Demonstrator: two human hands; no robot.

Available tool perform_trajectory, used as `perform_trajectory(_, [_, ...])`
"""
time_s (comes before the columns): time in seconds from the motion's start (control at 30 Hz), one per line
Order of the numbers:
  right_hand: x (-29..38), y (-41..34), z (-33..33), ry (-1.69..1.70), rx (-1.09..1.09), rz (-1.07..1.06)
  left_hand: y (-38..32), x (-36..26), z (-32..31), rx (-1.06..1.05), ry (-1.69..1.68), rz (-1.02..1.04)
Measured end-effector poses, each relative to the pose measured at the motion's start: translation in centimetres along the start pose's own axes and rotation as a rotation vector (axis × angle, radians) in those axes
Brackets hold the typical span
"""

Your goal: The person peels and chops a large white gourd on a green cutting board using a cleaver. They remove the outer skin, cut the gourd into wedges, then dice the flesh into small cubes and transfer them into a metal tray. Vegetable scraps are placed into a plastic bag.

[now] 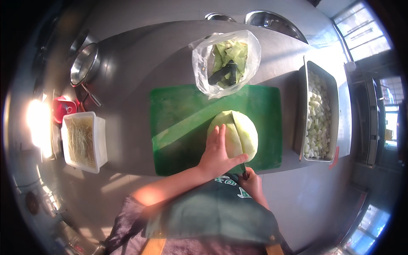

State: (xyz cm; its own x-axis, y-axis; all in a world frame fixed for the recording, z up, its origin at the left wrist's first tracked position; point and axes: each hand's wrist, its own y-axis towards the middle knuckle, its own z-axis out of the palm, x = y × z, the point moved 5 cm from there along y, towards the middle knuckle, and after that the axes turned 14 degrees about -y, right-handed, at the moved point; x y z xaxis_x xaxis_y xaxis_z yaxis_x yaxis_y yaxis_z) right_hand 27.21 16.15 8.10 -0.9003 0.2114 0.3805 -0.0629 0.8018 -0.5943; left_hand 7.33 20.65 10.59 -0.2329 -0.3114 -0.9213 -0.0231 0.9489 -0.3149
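Note:
A large peeled, pale green melon or gourd (234, 135) rests on a green cutting board (178, 127). Across its top presses my left hand (220, 153), fingers together and thumb spread toward the near side. My right hand (251, 183) is closed around the dark handle of a knife (245, 172) at the board's near edge. The blade is sunk in the melon along a long cut running away from me; most of it is hidden. Beyond the melon stands an open clear plastic bag (251, 68) with green peelings (234, 52) inside, overlapping the board's far edge.
To the right, a deep metal tray (334, 95) holds white-green cubes. On the left are a white plastic tub (101, 143) of pale shreds or sprouts, a red container (63, 110) and a metal bowl (84, 65). More metal bowls (271, 22) stand past the table's far edge.

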Motion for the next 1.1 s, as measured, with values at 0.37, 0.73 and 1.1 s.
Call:
perform_trajectory(0.37, [-2.5, 1.0, 2.0, 0.001, -0.052, -0.043, 0.9, -0.4, 0.3, -0.013, 0.148, 0.028])
perform_trajectory(0.73, [-0.7, 3.0, 1.8, -0.068, -0.036, -0.039, 1.2, 0.1, 0.2, 0.002, 0.15, 0.047])
perform_trajectory(1.1, [0.6, 3.9, 1.1, -0.048, -0.056, -0.012, 0.2, 1.2, -1.7, -0.069, -0.016, -0.019])
